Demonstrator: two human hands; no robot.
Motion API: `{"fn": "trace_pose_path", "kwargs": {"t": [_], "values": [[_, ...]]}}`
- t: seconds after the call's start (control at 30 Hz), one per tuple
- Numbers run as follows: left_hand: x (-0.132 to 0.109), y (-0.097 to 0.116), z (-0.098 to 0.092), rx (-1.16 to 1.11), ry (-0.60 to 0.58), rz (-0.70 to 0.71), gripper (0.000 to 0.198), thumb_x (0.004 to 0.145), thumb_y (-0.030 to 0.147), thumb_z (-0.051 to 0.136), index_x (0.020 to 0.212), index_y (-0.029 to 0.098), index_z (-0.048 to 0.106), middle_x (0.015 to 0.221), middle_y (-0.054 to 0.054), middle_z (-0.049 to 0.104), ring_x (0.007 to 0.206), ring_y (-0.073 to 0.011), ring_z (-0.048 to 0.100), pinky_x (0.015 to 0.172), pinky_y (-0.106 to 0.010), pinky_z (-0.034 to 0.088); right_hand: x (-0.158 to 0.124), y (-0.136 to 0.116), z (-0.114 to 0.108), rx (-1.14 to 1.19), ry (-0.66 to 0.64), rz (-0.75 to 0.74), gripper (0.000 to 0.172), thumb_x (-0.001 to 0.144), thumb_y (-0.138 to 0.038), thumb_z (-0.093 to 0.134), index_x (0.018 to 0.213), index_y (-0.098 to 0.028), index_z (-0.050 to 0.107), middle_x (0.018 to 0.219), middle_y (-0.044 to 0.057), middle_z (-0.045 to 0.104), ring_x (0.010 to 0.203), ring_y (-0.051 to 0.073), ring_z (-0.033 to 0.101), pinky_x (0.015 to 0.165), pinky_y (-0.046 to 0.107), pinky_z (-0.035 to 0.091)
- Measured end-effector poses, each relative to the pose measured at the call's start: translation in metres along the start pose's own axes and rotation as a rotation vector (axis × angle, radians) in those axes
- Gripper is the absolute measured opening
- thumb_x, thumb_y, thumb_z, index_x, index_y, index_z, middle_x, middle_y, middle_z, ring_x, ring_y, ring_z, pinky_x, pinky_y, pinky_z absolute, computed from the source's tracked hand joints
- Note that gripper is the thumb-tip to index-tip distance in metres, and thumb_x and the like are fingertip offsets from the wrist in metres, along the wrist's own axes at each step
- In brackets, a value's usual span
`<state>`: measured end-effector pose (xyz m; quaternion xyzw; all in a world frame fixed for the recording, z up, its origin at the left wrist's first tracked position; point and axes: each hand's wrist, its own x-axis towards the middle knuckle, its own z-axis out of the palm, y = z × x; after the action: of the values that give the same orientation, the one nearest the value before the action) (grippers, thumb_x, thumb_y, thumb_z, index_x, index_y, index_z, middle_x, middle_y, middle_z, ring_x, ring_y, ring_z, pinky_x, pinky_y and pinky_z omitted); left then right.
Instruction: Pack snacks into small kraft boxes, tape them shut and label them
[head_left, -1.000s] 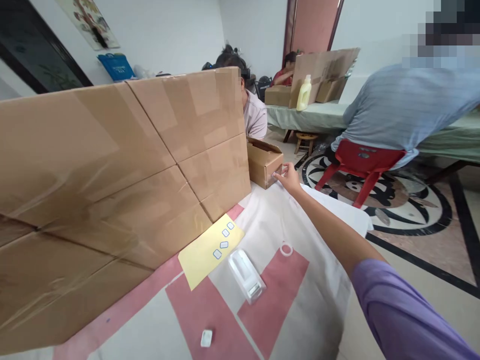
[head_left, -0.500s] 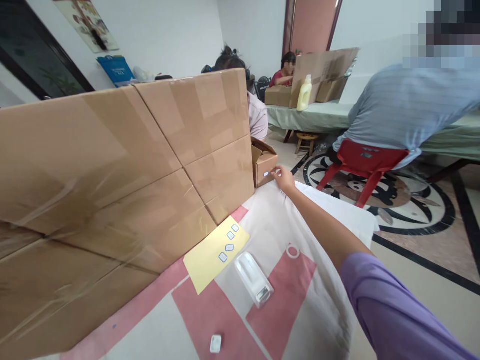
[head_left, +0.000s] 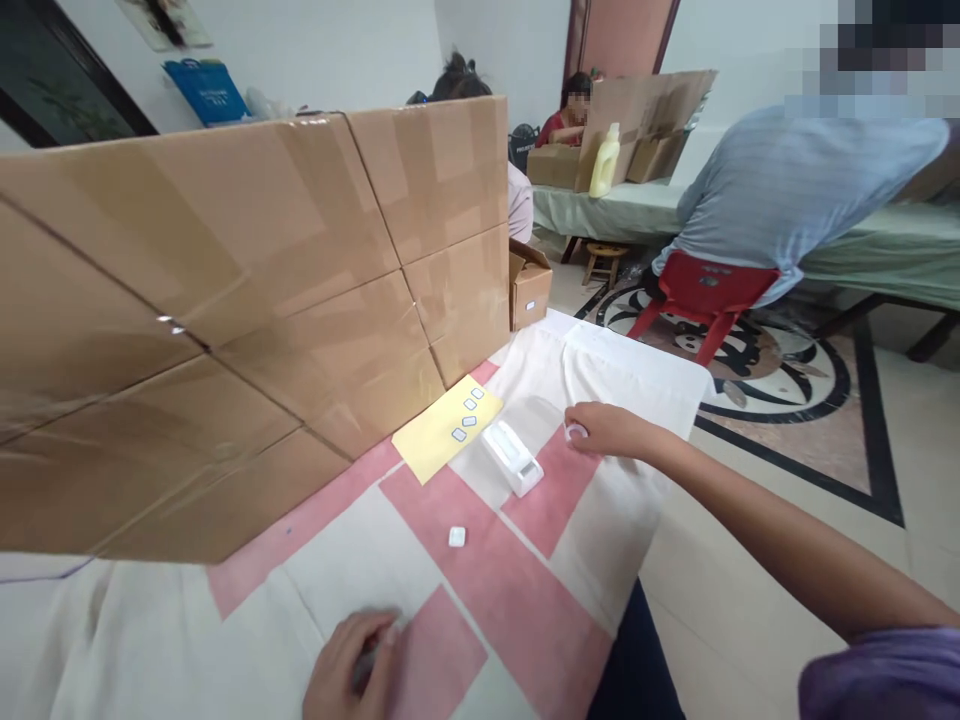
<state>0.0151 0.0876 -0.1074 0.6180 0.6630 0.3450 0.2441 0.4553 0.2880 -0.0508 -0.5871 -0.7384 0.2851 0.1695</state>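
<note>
My right hand (head_left: 611,430) is at the table's right side, its fingers closed on the edge of a small white ring (head_left: 576,433). Near the bottom edge my left hand (head_left: 349,665) has come into view, fingers loosely curled, with a gap between thumb and forefinger and nothing seen in it. Between the hands lies a long white plastic device (head_left: 512,458) with a small window at its near end. A small white square piece (head_left: 457,537) rests closer to me. Beyond the device is a yellow sheet (head_left: 424,445) bearing several blue-edged white labels (head_left: 469,421).
A tall brown cardboard wall (head_left: 300,300) stands along the table's left and far side. A small cardboard box (head_left: 530,293) with a white label sits at its right end. Behind are a red chair (head_left: 712,290) with a seated person, a green-covered table (head_left: 645,215) and a yellow bottle (head_left: 605,162).
My right hand has moved from the small cardboard box back to the white ring and closed on it. My left hand has entered at the bottom. The view has shifted.
</note>
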Motion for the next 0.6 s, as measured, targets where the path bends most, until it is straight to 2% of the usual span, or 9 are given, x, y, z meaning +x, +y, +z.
{"fn": "trace_pose_path", "kwargs": {"t": [0.07,0.17,0.33,0.5,0.6], "values": [[-0.001,0.006,-0.003,-0.029,-0.038,-0.006,0.032,0.088,0.055,0.058,0.085,0.025,0.071,0.092,-0.004,0.073,0.091,-0.022,0.067,0.081,-0.03,0.054,-0.005,-0.013,0.011,0.056,0.084,-0.012,0.016,0.061,-0.018,0.07,0.076,-0.022,0.07,0.083,0.006,0.069,0.071,0.021,0.06,0.063,0.029,0.041],[-0.002,0.016,-0.005,-0.116,-0.063,-0.007,0.033,0.09,0.052,0.056,0.082,0.023,0.069,0.086,-0.004,0.071,0.085,-0.0218,0.065,0.077,-0.031,0.052,0.005,-0.033,0.025,0.194,0.188,-0.03,0.026,0.065,-0.019,0.065,0.09,-0.022,0.071,0.09,0.007,0.07,0.072,0.02,0.063,0.065,0.03,0.047],[-0.006,0.025,-0.008,-0.236,0.012,-0.02,0.031,0.091,0.047,0.055,0.078,0.02,0.065,0.079,-0.002,0.066,0.078,-0.0189,0.061,0.074,-0.029,0.047,0.031,-0.049,0.044,0.42,0.427,-0.016,0.035,0.087,-0.042,0.046,0.106,-0.018,0.063,0.08,0.007,0.065,0.064,0.018,0.064,0.053,0.028,0.046],[-0.004,0.031,-0.019,-0.377,0.137,-0.07,0.03,0.091,0.044,0.053,0.079,0.019,0.063,0.077,-0.001,0.062,0.074,-0.0154,0.056,0.07,-0.027,0.044,0.05,-0.043,0.064,0.478,0.597,0.016,0.048,0.088,-0.065,0.041,0.09,-0.02,0.055,0.069,0.003,0.058,0.053,0.016,0.054,0.05,0.028,0.043],[0.006,0.04,-0.043,-0.455,0.171,-0.082,0.029,0.087,0.044,0.056,0.08,0.018,0.064,0.066,0.001,0.055,0.064,-0.0131,0.052,0.061,-0.026,0.043,0.055,-0.038,0.074,0.424,0.635,0.027,0.049,0.083,-0.069,0.05,0.083,-0.021,0.055,0.06,0.001,0.055,0.052,0.016,0.051,0.051,0.029,0.042]]}}
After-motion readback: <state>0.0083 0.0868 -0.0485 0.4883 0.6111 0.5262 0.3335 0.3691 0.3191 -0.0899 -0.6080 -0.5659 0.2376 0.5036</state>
